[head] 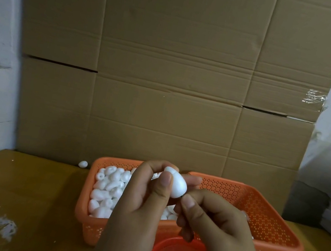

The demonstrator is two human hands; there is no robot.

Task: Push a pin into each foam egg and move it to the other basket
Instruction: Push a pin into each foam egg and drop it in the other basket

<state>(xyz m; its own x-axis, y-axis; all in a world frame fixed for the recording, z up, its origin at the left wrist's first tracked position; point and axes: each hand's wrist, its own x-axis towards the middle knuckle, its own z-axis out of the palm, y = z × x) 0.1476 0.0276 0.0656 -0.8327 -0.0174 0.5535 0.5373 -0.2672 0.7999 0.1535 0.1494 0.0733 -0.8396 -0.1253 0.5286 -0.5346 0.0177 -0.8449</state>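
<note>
Head view: the left hand (148, 191) pinches a foam egg (176, 186) above the two orange baskets; the right hand (208, 217) presses at its lower end, its grip closed — presumably on a pin, too small to see. The left basket (82, 210) is full of eggs, the right basket (272, 239) looks nearly bare — most work remains.

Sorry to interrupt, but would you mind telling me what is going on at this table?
A person is pinning foam eggs. The left hand holds one foam egg above the baskets, and the right hand pinches at its lower end, presumably a pin, too small to see. The left basket is full of eggs; the right basket looks nearly empty. A small red basket holds pins.
</note>
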